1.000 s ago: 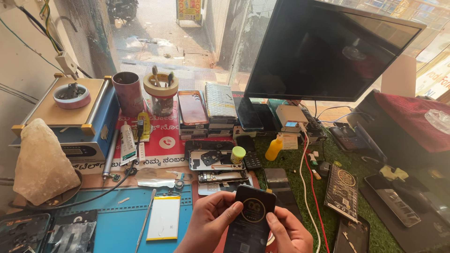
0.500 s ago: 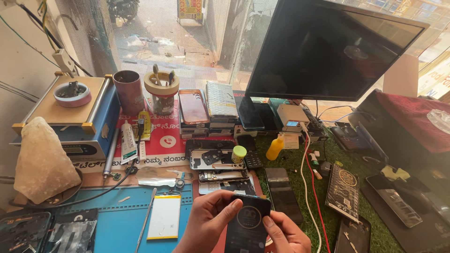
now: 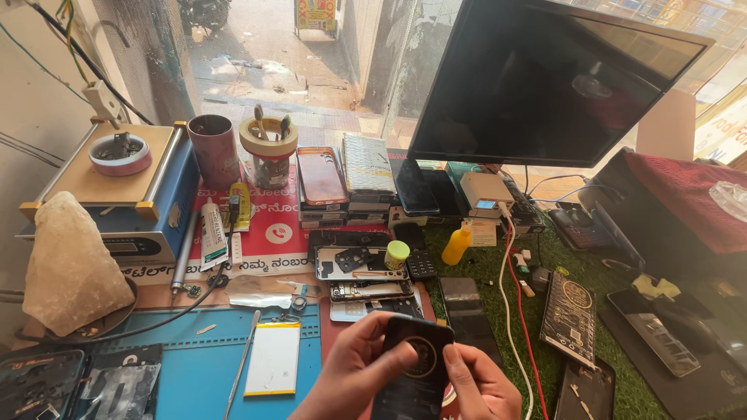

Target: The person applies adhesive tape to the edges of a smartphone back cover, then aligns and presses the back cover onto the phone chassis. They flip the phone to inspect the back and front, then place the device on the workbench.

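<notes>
One large dark monitor [image 3: 556,82] fills the upper right of what we see, standing on a crowded table [image 3: 498,268] whose right half is covered in green turf. At the left sits a blue machine with a flat tan top [image 3: 117,194], and in front of it a pale, rough rock-like lump [image 3: 71,268]. Nearer to us lies a blue work mat [image 3: 187,350] carrying a white rectangular battery with a yellow edge [image 3: 272,359] and a thin metal tool [image 3: 243,362]. Behind the mat, stacks of phones [image 3: 342,183] stand in a row, and an opened phone with its insides showing [image 3: 359,264] lies flat, a small yellow-green capped jar [image 3: 397,253] resting on it. A yellow squeeze bottle [image 3: 457,244] stands just beside it on the turf. At the bottom centre, we hold a black phone back [image 3: 412,369] with a round coil on it, raised above the table between both hands. Our left hand [image 3: 354,373] wraps its fingers [image 3: 373,330] over the top left edge, closed on it. Our right hand [image 3: 478,385] grips the right edge, thumb pressed against the panel.
</notes>
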